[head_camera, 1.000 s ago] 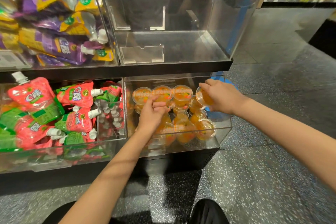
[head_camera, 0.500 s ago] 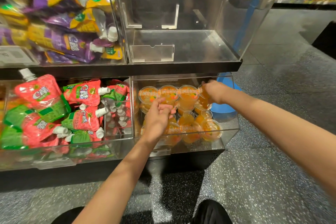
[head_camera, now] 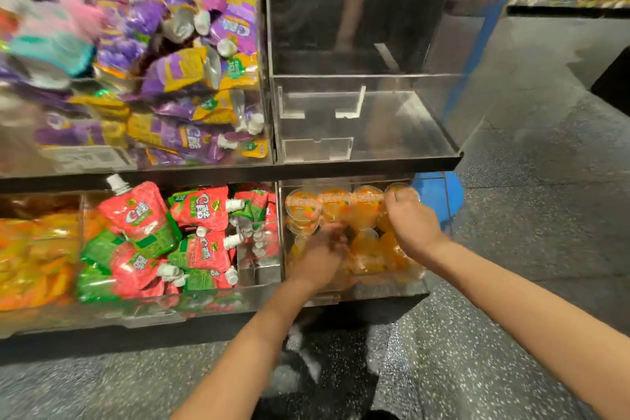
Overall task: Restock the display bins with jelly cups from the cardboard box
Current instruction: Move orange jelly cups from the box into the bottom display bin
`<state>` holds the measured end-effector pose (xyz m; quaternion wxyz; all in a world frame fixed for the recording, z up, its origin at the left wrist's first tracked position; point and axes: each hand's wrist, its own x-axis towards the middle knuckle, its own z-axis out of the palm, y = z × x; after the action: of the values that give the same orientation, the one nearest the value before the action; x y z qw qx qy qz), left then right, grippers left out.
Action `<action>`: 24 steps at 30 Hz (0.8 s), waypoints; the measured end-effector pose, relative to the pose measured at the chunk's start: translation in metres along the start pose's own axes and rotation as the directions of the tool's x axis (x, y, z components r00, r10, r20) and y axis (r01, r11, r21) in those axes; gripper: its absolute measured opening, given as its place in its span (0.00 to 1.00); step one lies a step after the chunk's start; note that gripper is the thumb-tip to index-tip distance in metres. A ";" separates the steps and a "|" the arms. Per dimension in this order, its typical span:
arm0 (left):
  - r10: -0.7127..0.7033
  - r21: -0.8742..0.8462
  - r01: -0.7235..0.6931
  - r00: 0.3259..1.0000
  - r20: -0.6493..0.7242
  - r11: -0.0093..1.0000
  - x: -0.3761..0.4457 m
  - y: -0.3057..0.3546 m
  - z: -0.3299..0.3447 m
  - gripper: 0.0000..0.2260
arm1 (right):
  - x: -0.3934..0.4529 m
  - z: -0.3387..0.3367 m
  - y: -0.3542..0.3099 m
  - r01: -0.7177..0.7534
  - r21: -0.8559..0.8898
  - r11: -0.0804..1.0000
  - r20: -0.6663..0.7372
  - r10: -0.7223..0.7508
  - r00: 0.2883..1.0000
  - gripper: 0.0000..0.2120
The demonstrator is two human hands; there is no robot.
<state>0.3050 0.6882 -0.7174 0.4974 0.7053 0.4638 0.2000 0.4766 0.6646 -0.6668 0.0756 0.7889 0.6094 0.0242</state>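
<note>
Head view: orange jelly cups [head_camera: 335, 203] are seen in the lower right clear bin [head_camera: 381, 293], back row upright with lids tipped toward the camera; the front ones lie jumbled, axes unclear. Left hand [head_camera: 322, 256] is blurred inside the bin among the cups; its grip cannot be told. Right hand [head_camera: 410, 222] is curled round a cup [head_camera: 397, 188] at the back right corner.

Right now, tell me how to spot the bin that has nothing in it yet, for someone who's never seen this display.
Start at the two-tier rack of clear plastic bins. Go to the upper tier, right end, directly above the bin of orange jelly cups where both hands are working. That upper right bin holds no product, only a bare floor and blank label holders, while every other bin is stocked.
</note>
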 end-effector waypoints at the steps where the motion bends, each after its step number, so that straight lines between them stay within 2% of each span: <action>1: -0.036 0.053 0.033 0.997 0.062 0.998 -0.007 0.012 -0.011 0.16 | -0.008 -0.019 -0.002 0.015 0.000 1.000 0.062 -0.015 0.998 0.16; 4: -0.078 0.212 0.054 0.991 0.107 0.976 -0.038 0.055 -0.054 0.14 | -0.034 -0.091 -0.013 0.138 0.025 0.990 0.200 -0.140 0.970 0.14; 7: -0.159 0.214 0.146 0.986 0.047 0.966 -0.085 0.108 -0.110 0.12 | -0.061 -0.175 -0.028 0.279 0.171 0.945 0.304 -0.320 0.897 0.16; 9: -0.196 0.245 0.195 0.980 -0.021 0.950 -0.125 0.146 -0.153 0.12 | -0.079 -0.235 -0.041 0.288 0.261 0.922 0.357 -0.369 0.858 0.15; 11: -0.257 0.243 0.274 0.961 -0.102 0.930 -0.172 0.185 -0.195 0.13 | -0.102 -0.296 -0.059 0.283 0.363 0.888 0.346 -0.410 0.844 0.12; 13: -0.292 0.124 0.323 0.932 -0.216 0.938 -0.228 0.221 -0.236 0.12 | -0.128 -0.349 -0.078 0.290 0.449 0.845 0.280 -0.442 0.852 0.08; 15: -0.353 -0.042 0.362 0.869 -0.347 0.931 -0.285 0.248 -0.271 0.10 | -0.155 -0.392 -0.099 0.301 0.526 0.795 0.250 -0.483 0.839 0.05; 18: -0.417 -0.274 0.318 0.756 -0.504 0.908 -0.370 0.271 -0.307 0.07 | -0.194 -0.437 -0.140 0.374 0.619 0.691 0.227 -0.613 0.757 0.06; 21: -0.487 -0.406 0.279 0.615 -0.620 0.870 -0.456 0.282 -0.319 0.10 | -0.248 -0.464 -0.189 0.300 0.764 0.572 0.269 -0.704 0.657 0.09; 24: -0.537 -0.495 0.225 0.482 -0.692 0.839 -0.539 0.291 -0.322 0.10 | -0.312 -0.478 -0.239 0.253 0.867 0.429 0.229 -0.794 0.563 0.09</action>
<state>-0.0661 0.3729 -0.2256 0.3741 0.3139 0.7432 0.4574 0.1058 0.4654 -0.2136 -0.0626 0.4505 0.7256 -0.5164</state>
